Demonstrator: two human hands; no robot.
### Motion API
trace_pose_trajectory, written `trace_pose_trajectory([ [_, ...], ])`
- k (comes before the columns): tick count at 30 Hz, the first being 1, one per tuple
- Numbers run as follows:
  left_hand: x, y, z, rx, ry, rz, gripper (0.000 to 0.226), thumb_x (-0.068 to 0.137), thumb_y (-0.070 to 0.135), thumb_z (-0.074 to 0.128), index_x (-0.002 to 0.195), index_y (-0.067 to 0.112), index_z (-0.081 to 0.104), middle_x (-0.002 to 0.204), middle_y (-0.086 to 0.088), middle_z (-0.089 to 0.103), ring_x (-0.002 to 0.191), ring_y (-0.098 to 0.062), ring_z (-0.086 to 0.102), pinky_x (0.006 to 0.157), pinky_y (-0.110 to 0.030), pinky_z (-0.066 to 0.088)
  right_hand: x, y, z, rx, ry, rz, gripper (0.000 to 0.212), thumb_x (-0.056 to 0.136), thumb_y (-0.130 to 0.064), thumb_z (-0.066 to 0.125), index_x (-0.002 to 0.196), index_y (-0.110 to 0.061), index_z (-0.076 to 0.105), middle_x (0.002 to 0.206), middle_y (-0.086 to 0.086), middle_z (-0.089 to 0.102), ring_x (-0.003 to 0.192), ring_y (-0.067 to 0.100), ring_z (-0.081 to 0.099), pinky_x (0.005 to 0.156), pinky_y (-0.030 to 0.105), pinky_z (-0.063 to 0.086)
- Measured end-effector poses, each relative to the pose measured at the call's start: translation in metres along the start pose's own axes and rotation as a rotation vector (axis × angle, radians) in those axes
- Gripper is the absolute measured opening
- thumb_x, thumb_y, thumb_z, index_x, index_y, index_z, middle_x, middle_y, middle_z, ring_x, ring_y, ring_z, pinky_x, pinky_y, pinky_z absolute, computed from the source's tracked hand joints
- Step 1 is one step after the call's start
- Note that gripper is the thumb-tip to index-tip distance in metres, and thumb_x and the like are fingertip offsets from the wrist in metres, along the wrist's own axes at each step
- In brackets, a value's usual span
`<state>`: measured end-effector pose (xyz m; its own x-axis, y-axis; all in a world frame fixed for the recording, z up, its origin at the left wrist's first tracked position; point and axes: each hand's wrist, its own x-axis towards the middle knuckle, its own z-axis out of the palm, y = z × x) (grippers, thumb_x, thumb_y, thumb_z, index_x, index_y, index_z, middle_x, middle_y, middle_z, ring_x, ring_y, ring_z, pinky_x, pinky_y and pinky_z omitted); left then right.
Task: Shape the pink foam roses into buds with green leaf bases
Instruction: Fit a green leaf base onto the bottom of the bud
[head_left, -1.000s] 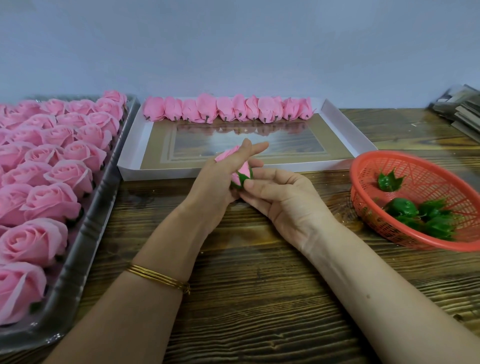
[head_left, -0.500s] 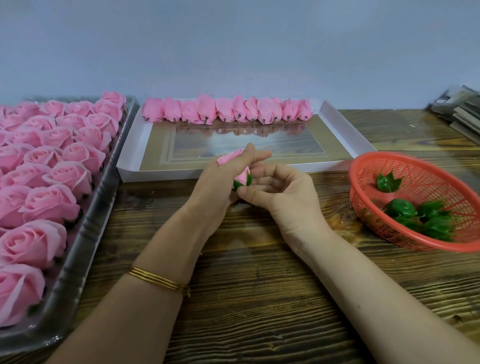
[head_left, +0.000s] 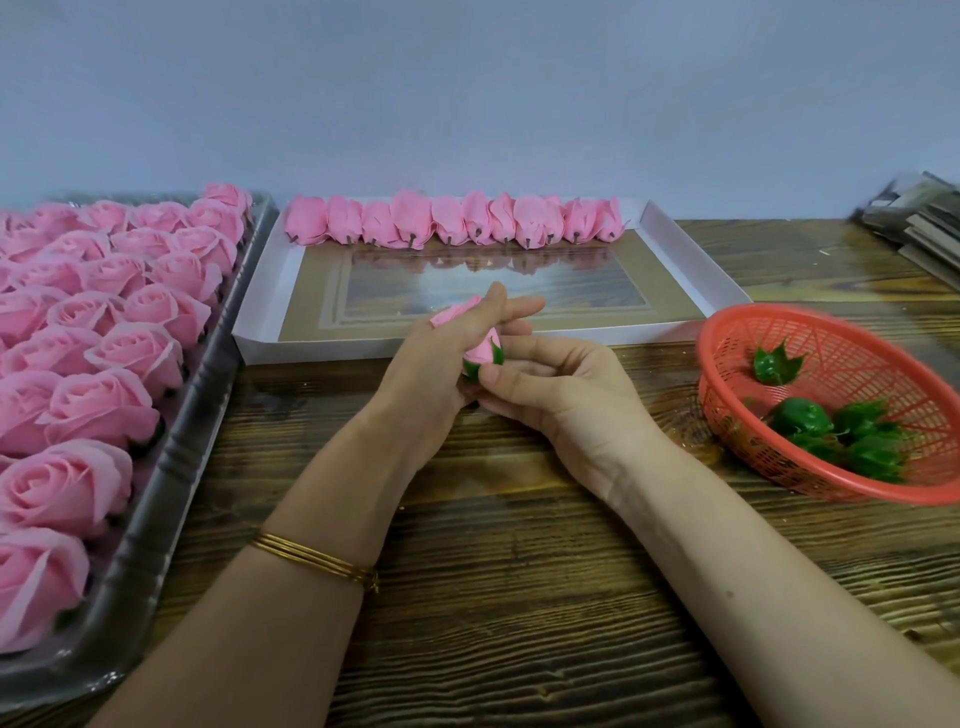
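We see both hands meeting over the wooden table (head_left: 519, 597), just in front of the near wall of the white tray (head_left: 332, 349). The left hand (head_left: 431, 374) has its grip wrapped round a pink bud (head_left: 480, 353), with one finger stretched out toward the tray. The grip of the right hand (head_left: 561, 395) pinches the green leaf base (head_left: 498, 356) at the bud's lower end with its fingertips.

The left hand stands in the way of most of the bud. Only a petal tip above the knuckles and a pink patch beside the green show, so we cannot tell how fully the base sits on it.

Along the tray's far wall lies a row of folded buds (head_left: 452, 221), dark stubs pointing toward us, mirrored in the tray's glossy floor. Just left of the white tray a grey tray (head_left: 171, 467) is packed with open roses (head_left: 98, 410). Right of the tray's near corner sits a red basket (head_left: 698, 358) holding loose green bases (head_left: 800, 418) — its rim looks blurred. Farther right of the tray, at the frame's edge, is a stack of papers (head_left: 919, 223). A gold bangle (head_left: 317, 558) circles the left wrist, well to our side of the tray.
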<state>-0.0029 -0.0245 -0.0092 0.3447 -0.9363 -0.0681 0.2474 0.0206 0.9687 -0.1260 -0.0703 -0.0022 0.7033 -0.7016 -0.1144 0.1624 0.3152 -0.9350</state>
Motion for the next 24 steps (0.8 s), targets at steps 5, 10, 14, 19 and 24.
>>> trace_pose_trajectory([
  [5,0.0006,-0.0014,-0.0013,0.050,-0.015,0.002,0.035,0.087,0.051,0.056,0.104,0.029,0.077,0.107,0.000,0.074,0.106,-0.025,0.069,0.102,-0.047,0.050,-0.0016,0.0013,0.0002,-0.127,0.050,-0.095,0.027,0.076,0.010,0.070,0.101,0.001,0.071,0.094,0.018,0.074,0.086,0.024,0.068,0.087,0.033,0.056],
  [10,-0.0014,-0.0001,0.0000,0.066,-0.053,0.005,0.037,0.085,0.052,0.057,0.108,0.028,0.075,0.106,-0.007,0.075,0.105,-0.028,0.070,0.104,-0.051,0.046,-0.0023,0.0005,0.0003,-0.225,0.065,-0.165,0.028,0.075,0.012,0.072,0.100,-0.002,0.072,0.096,0.017,0.074,0.087,0.023,0.069,0.086,0.034,0.056],
  [14,-0.0024,-0.0001,0.0000,0.062,-0.065,0.005,0.039,0.086,0.052,0.059,0.111,0.026,0.074,0.107,-0.006,0.075,0.105,-0.026,0.070,0.105,-0.051,0.045,-0.0023,-0.0005,0.0011,-0.264,0.061,-0.202,0.030,0.073,0.013,0.073,0.098,-0.005,0.072,0.094,0.016,0.074,0.083,0.020,0.070,0.086,0.032,0.057],
  [19,-0.0025,-0.0006,-0.0008,0.044,-0.092,0.005,0.050,0.081,0.051,0.061,0.119,0.021,0.070,0.115,-0.006,0.072,0.109,-0.023,0.068,0.101,-0.041,0.049,-0.0020,-0.0010,0.0018,-0.309,0.080,-0.236,0.030,0.071,0.014,0.075,0.095,-0.005,0.072,0.090,0.019,0.074,0.077,0.020,0.068,0.082,0.033,0.057],
  [24,-0.0017,-0.0008,-0.0012,0.034,-0.106,-0.003,0.041,0.086,0.049,0.060,0.114,0.022,0.072,0.114,-0.004,0.073,0.109,-0.021,0.068,0.100,-0.038,0.049,-0.0011,-0.0008,0.0013,-0.334,0.085,-0.255,0.029,0.069,0.013,0.077,0.092,-0.004,0.072,0.089,0.022,0.073,0.077,0.024,0.068,0.080,0.036,0.058],
])
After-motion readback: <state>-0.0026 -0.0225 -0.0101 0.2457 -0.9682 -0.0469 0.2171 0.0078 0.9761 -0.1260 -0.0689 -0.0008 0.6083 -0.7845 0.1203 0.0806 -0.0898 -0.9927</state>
